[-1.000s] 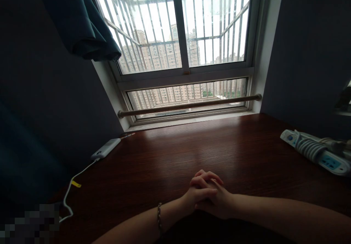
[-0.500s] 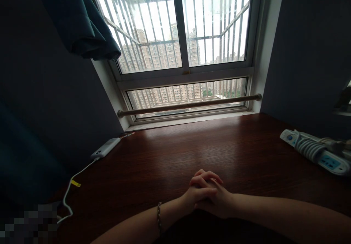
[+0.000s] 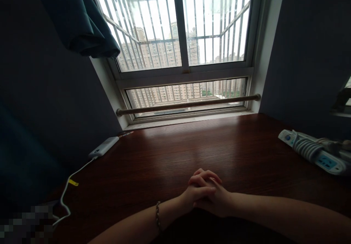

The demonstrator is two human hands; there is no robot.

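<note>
My left hand and my right hand are clasped together over the near part of a dark reddish-brown wooden table. Their fingers are interlaced and closed around each other, with the left fingers lying across the back of the right hand. No object shows between them, though the palms are hidden. A chain bracelet circles my left wrist.
On the right lies a white power strip wrapped in its cord. A white power bank-like device sits at the left edge, its white cable bearing a yellow tag. Behind are a barred window, a rail and a blue curtain.
The view has shifted very slightly. My hands stay clasped in the same place, and nothing on the table has moved.
</note>
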